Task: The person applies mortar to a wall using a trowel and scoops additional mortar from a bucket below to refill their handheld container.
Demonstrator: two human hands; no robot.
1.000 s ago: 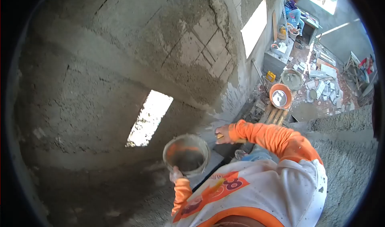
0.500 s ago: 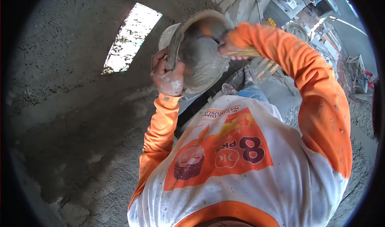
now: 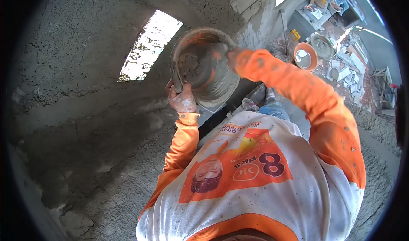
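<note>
A mortar-caked bucket (image 3: pixel 232 81) is held tilted, its mouth facing me, with wet grey mortar (image 3: pixel 189 68) inside. My left hand (image 3: pixel 182 99) grips its lower left rim, thumb on the inner side and fingers outside. My right hand (image 3: pixel 233 59) reaches in at the right side of the mouth, closed and partly covered by its orange sleeve. In it is a trowel (image 3: pixel 218 58), whose grey blade is blurred against the bucket's inside; its handle is hidden now.
A rough plastered wall (image 3: pixel 76 49) with a bright opening (image 3: pixel 151 45) rises on the left. Behind, on the right, stand an orange bucket (image 3: pixel 314 58), a grey basin (image 3: pixel 322 47) and a yellow container (image 3: pixel 294 35), near broken rubble (image 3: pixel 351 81).
The bucket has shifted lower and tipped so more mortar shows. My right hand has moved slightly left and deeper into its mouth; the yellowish handle seen earlier is now hidden.
</note>
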